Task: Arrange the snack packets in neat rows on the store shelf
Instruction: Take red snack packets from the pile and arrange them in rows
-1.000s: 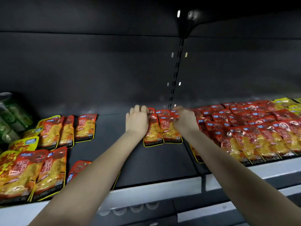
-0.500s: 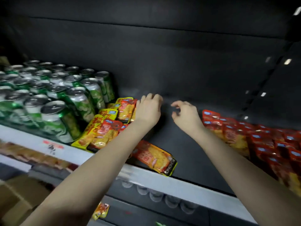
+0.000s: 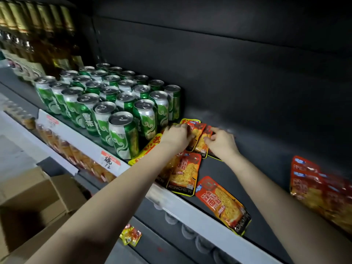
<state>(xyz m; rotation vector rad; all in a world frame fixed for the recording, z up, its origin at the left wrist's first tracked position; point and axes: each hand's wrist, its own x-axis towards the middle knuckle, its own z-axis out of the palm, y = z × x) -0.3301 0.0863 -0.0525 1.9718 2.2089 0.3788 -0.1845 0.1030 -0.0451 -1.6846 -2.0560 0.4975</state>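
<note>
Two hands (image 3: 176, 137), roughly twenty-five green cans (image 3: 123, 136), two cardboard boxes (image 3: 28, 197).

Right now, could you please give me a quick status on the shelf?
Left hand and right hand both on rear packets. One front packet askew near shelf edge. Cans tight beside the left hand.
</note>
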